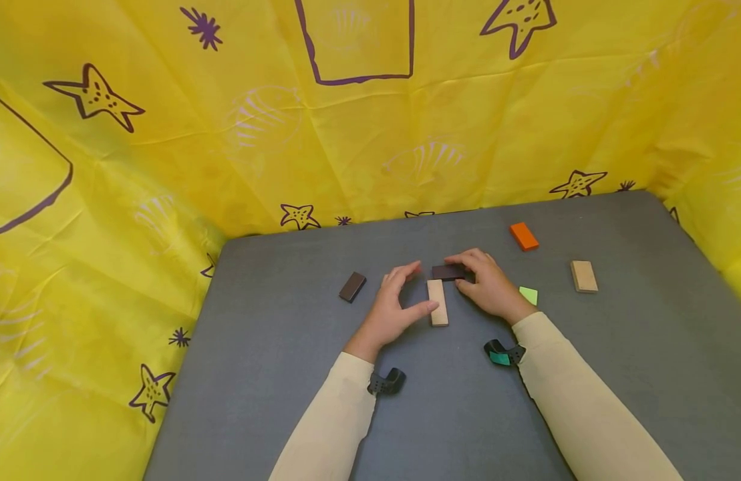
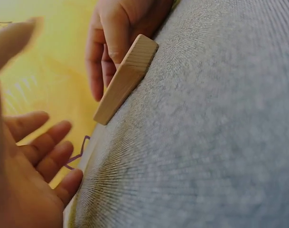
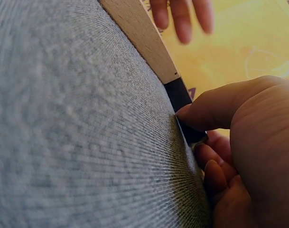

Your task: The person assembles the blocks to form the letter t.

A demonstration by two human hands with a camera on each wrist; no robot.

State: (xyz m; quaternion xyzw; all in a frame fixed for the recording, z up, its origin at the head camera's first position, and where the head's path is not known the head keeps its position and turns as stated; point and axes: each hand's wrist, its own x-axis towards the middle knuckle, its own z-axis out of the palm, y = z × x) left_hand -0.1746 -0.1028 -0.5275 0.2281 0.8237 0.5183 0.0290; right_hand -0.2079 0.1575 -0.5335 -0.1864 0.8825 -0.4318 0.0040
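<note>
A pale wooden block lies on the grey tabletop, its far end meeting a dark brown block set crosswise. My right hand pinches that dark block near its right end; the thumb presses one side in the right wrist view, and the fingers curl behind. Just left of the pale block hovers my left hand, fingers spread and relaxed, holding nothing. Its thumb overlaps the pale block in the head view, while the left wrist view shows a gap between the hand and the wooden block.
Left of the hands lies another dark brown block. To the right are an orange block, another light wooden block and a light green piece, partly behind the right wrist. A yellow patterned cloth borders the table.
</note>
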